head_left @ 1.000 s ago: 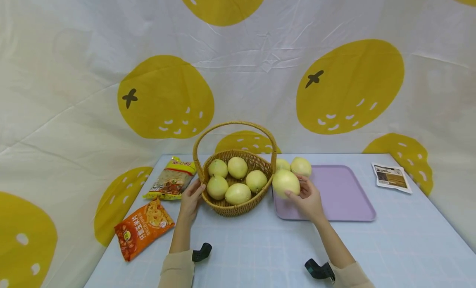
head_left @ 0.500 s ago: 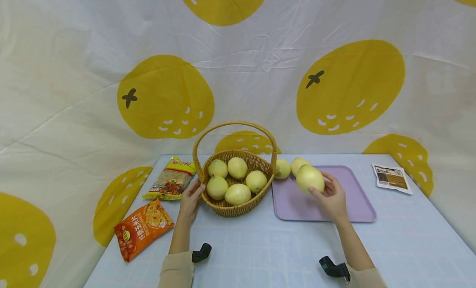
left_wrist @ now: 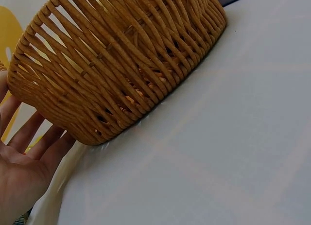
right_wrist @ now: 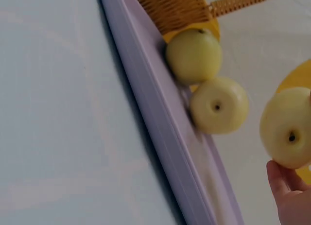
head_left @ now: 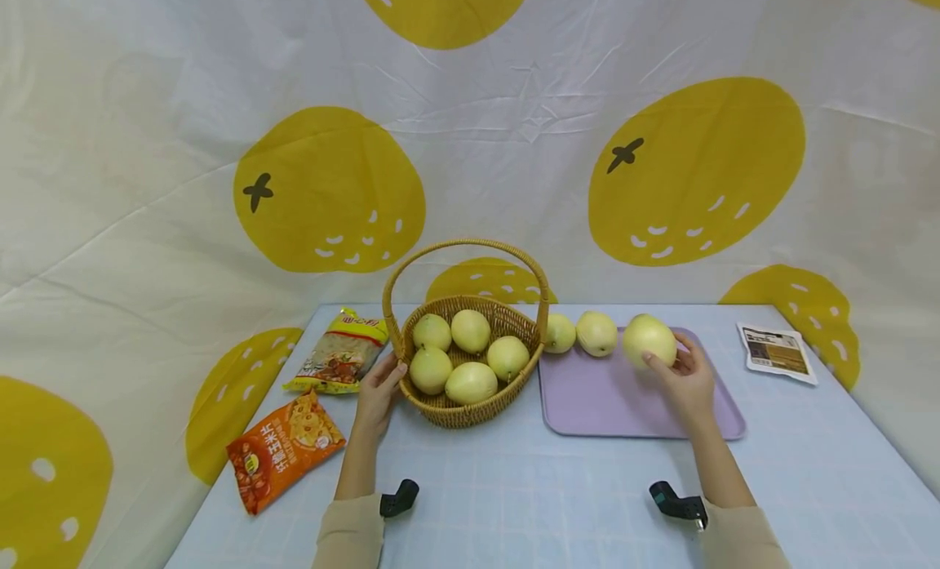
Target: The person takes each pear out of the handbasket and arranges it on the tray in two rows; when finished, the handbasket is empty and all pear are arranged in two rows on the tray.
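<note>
A brown wicker basket (head_left: pixel 463 416) with an arched handle holds several pale yellow-green pears (head_left: pixel 472 383). My left hand (head_left: pixel 377 396) holds its left end; in the left wrist view the fingers (left_wrist: pixel 51 140) lie along the woven outer wall. My right hand (head_left: pixel 690 385) grips another pear (head_left: pixel 649 341) between thumb and fingers, over the back right of the purple tray (head_left: pixel 609 410). Two pears sit along the tray's back edge: a left one (head_left: pixel 560 334) beside the basket and a right one (head_left: pixel 596 334). The right wrist view shows the held pear (right_wrist: pixel 289 130) apart from these two.
Left of the basket lie a yellow-topped food packet (head_left: pixel 341 353) and an orange snack bag (head_left: pixel 286 452). A small white and brown packet (head_left: pixel 776 353) lies at the right. A cloth printed with yellow fruit (head_left: pixel 330 189) hangs behind the table.
My right hand has carried the pear from beside the basket rightward to the tray's back right, uncovering the two pears on the back edge. The left hand and basket have stayed put.
</note>
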`<state>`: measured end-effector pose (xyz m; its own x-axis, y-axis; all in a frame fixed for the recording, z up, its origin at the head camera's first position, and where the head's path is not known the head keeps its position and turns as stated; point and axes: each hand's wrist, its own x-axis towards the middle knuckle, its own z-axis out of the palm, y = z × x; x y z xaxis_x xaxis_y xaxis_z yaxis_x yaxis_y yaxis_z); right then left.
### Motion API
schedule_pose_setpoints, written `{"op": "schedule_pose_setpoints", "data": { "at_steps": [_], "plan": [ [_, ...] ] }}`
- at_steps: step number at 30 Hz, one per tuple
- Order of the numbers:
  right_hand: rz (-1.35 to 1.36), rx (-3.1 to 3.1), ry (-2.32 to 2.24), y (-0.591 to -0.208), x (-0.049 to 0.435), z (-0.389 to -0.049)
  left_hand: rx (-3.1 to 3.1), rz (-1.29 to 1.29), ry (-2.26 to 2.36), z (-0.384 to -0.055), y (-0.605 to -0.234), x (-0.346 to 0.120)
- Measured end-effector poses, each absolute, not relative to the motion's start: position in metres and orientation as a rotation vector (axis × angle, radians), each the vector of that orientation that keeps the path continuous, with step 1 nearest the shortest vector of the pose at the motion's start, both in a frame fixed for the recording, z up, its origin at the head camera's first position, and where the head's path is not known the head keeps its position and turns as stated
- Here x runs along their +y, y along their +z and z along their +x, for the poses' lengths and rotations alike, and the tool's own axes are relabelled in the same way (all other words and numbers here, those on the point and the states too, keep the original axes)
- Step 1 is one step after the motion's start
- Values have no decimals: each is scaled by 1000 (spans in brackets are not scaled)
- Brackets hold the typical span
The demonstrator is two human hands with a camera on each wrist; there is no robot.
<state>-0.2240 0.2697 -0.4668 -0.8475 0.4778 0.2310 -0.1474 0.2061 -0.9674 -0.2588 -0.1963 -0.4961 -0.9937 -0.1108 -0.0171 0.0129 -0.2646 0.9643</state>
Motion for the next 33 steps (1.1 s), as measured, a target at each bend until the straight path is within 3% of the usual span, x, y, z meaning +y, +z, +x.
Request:
{"op": "schedule_pose_setpoints", "data": {
  "at_steps": [13, 33],
  "plan": [
    [-455, -2046, 1650, -485, 291, -248, -1843, 113, -2432, -259, -497, -197],
    [-408, -2141, 1637, -505, 291, -270, -1819, 85, -2454, -259, -496, -197]
  ]
}}
